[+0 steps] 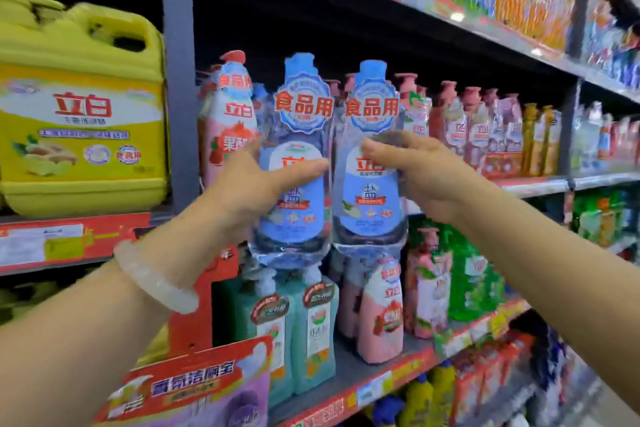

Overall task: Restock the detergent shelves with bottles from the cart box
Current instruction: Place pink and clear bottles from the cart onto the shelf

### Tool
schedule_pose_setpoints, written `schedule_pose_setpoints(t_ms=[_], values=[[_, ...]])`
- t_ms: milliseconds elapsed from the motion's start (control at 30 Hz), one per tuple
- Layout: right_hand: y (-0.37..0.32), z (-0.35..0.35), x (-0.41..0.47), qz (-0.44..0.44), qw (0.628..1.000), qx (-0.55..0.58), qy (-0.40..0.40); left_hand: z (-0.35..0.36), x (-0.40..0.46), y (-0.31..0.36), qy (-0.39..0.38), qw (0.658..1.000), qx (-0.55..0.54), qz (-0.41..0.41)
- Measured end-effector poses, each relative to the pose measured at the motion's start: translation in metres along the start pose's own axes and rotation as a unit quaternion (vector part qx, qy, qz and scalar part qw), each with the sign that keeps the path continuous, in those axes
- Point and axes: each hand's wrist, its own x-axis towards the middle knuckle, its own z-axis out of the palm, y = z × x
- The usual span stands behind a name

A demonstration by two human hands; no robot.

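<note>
Shop aisle: grey steel shelving upright, left of centre; tiered shelves with red price strips along their front edges; underside of the upper shelf in dark shadow; small bright light reflections on an upper strip.

Two clear bottles of glossy plastic with smooth blue labels; yellow jug matt plastic; shelf upright grey painted metal

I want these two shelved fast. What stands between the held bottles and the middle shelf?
A pink bottle stands left of the slot and more pink bottles right; whether anything stands behind the blue bottles is hidden.
</note>
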Motion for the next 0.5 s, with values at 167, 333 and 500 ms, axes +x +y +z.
schedule_pose_setpoints(t_ms=[167, 333, 500], values=[[0.009, -0.008, 0.064, -0.019, 0.998, 0.027, -0.049, -0.003, 0.042, 0.002, 0.023, 0.999, 0.019, 0.012], [0.028, -0.014, 0.11, -0.029, 0.998, 0.037, -0.041, 0.001, 0.06, -0.003, 0.07, 0.997, 0.038, 0.01], [0.033, -0.02, 0.151, -0.015, 0.989, 0.137, -0.046, 0.007, 0.065, -0.002, 0.12, 0.99, 0.079, 0.004]])
